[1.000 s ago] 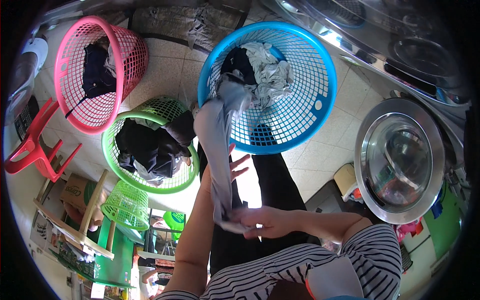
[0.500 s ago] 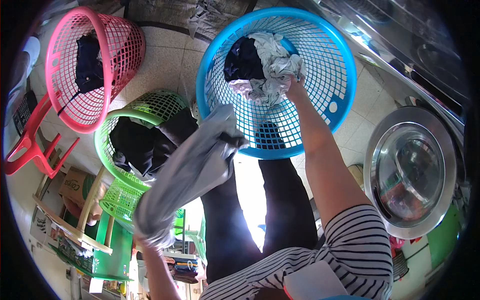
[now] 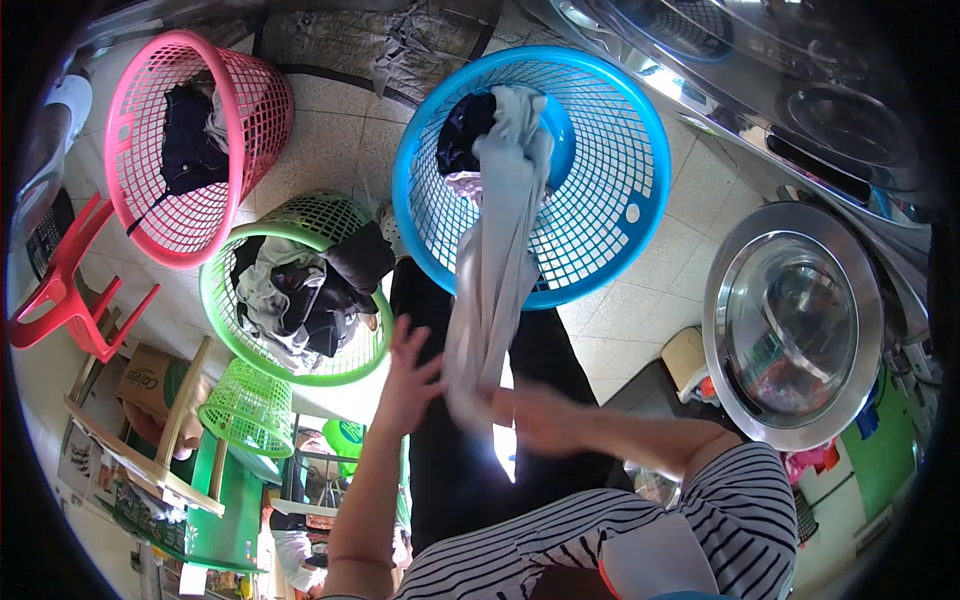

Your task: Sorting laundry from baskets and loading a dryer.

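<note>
Pale garment [image 3: 495,265] stretches from far blue basket [image 3: 655,190] to right hand [image 3: 537,415], blurred but closed round near end; earlier that hand was inside basket. Left hand [image 3: 408,380], then holding grey garment [image 3: 262,288], now empty, fingers spread; grey garment lies in left green basket [image 3: 213,322].

By the tiled floor's [image 3: 332,155] left edge you have a red chair [image 3: 70,300]; by its right, a round metal-rimmed door [image 3: 790,325].

"Where's your camera?"
"On your head, left of a pair, facing down past your striped shirt [image 3: 520,550]."
"How near?"
"Close above your left hand [image 3: 408,382] and right hand [image 3: 530,414]; blue basket [image 3: 655,190] farther off."
</note>
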The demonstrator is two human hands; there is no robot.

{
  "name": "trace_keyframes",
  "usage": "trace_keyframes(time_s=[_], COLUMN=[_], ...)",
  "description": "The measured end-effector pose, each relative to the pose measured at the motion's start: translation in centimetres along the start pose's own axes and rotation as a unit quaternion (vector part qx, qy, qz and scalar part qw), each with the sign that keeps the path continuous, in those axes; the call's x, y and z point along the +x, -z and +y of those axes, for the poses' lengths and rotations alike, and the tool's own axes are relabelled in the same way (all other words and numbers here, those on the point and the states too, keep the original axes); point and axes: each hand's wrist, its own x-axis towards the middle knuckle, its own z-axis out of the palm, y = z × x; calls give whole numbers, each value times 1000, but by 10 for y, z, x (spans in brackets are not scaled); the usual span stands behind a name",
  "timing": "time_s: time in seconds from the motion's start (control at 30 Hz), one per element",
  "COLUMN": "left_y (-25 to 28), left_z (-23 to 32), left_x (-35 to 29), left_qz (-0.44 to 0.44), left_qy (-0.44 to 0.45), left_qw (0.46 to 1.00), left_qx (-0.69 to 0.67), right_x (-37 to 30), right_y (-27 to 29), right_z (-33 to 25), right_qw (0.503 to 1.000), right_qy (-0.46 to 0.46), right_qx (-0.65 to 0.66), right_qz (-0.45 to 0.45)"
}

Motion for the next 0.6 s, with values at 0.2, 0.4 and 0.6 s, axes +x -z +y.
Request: trace_keyframes(time_s=[0.2,0.4,0.6], left_y=[80,215,290], left_z=[-31,48,40], left_x=[-33,-128,-35], left_qz=[-49,253,422], left_qy=[65,-27,-102], left_qw=[994,966,879], left_qx=[78,-38,198], right_x=[28,158,293], right_y=[36,191,231], right_z=[-18,164,175], right_qw=[968,861,745], right_qy=[131,69,-229], right_qx=[108,-363,-584], right_qz=[-183,349,227])
